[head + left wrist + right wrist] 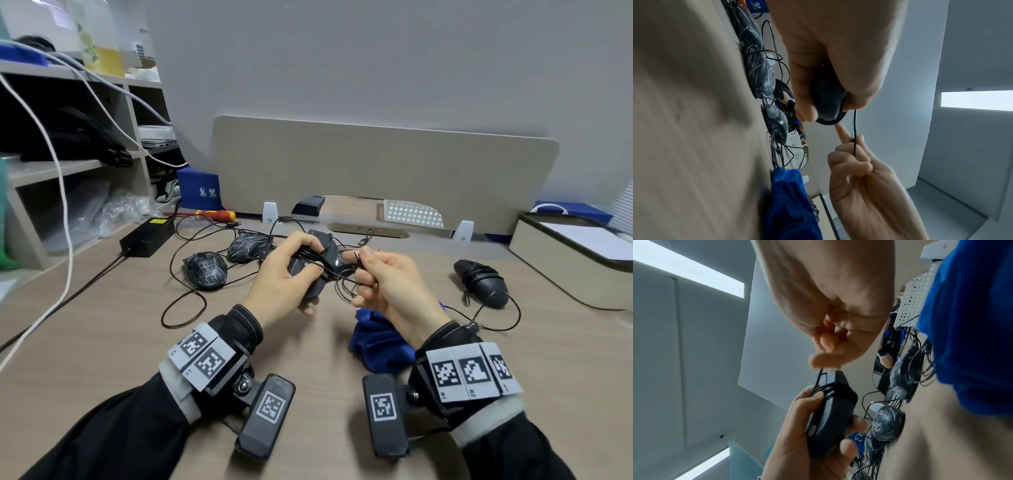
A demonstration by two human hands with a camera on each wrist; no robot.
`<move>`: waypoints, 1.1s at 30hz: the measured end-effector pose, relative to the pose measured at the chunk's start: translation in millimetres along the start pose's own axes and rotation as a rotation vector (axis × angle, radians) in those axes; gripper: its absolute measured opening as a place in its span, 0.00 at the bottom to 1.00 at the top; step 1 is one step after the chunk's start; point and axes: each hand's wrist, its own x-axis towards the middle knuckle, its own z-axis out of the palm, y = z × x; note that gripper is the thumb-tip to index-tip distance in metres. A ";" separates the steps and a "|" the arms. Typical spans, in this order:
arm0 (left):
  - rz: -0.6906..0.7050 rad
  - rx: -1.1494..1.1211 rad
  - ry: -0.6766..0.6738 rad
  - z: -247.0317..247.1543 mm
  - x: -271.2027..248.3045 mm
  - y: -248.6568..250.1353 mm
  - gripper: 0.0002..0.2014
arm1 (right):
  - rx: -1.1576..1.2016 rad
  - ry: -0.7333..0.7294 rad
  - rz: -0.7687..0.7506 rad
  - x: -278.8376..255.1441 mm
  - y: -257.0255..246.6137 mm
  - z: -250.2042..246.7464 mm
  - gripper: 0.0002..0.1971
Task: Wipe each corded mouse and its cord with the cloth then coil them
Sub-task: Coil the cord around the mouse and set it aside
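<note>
Hands at mid-desk, above the blue cloth (380, 346), which I take as my landmark: my left hand (284, 274) is wrapped around a black mouse (313, 270) held just beyond the cloth, thumb pressing several turns of its cord (337, 274) against the body, while my right hand (387, 281) pinches the cord's free end, the plug showing at my fingertips. I judge this mouse nearly finished, with only the last bit of cord left to wind or tuck. To the right of the cloth lies another black mouse (481, 282) with cord already wound around it, a short tail trailing, so that one looks done. Beyond the cloth to the left sit two scribble-marked mice (206, 270) among loose, tangled cords; those appear still to need wiping and coiling. The head view alone shows the wound mouse at right and the whole spread. The right wrist view shows what the head view hides: the underside of the held mouse and the cord turns bunched near its front. The left wrist view shows a single strand running taut from the mouse to my right hand's pinching fingers.
</note>
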 end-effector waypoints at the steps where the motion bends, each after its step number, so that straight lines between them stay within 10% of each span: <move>1: -0.004 -0.016 -0.009 -0.5 -0.2 -0.1 0.13 | -0.005 -0.025 0.012 0.4 0.4 -0.3 0.14; 33: 0.049 -0.039 -0.169 1.6 -3.9 -1.6 0.09 | -0.199 0.106 -0.159 0.0 -1.7 -7.6 0.02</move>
